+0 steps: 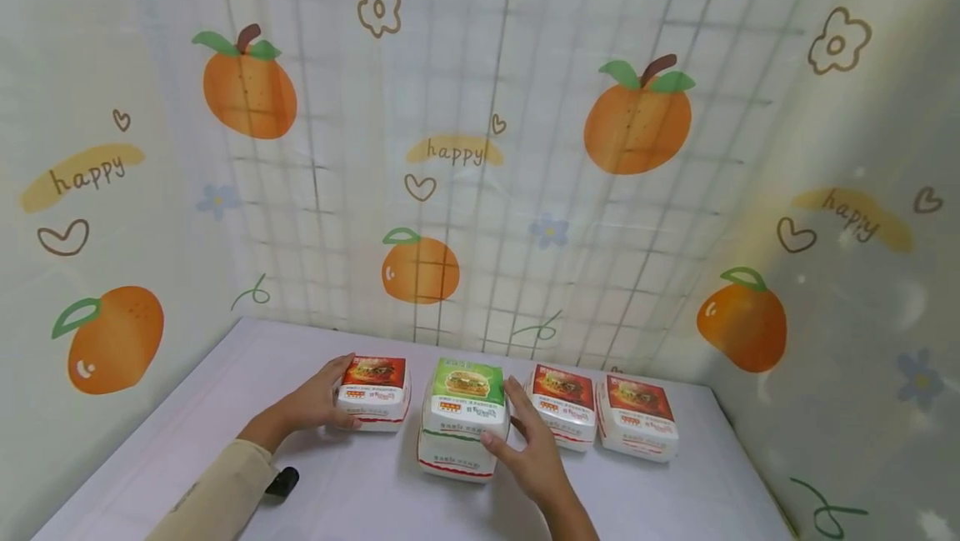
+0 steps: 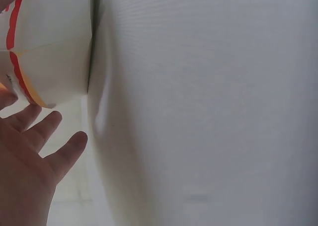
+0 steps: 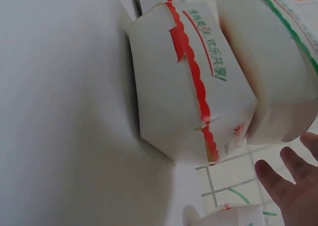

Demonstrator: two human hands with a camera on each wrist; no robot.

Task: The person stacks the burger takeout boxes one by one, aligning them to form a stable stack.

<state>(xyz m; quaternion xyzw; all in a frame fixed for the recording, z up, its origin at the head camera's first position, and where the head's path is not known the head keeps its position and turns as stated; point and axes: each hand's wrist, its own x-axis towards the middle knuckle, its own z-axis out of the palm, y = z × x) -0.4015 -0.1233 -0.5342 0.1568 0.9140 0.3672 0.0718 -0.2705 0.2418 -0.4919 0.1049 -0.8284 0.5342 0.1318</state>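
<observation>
My left hand [image 1: 318,399] holds the left end of a burger box [image 1: 378,395] with a red lid, its thumb at the front and its fingers at the back corner. In the left wrist view, fingertips [image 2: 37,109] meet the lower corner of that box. A burger box with a green lid [image 1: 468,403] sits on top of another white box with a red wavy stripe [image 1: 453,462]. My right hand [image 1: 534,449] rests at the green box's right side, thumb by its front corner, fingers extended along the side. The right wrist view shows these fingers [image 3: 273,181] spread.
Two more red-lidded burger boxes, one nearer [image 1: 562,403] and one farther right [image 1: 637,416], stand right of the stack. A white table [image 1: 360,499] bears them all. Behind rises a curtain [image 1: 330,224] printed with oranges, over a wire grid. A small black object [image 1: 282,483] is beside the left sleeve.
</observation>
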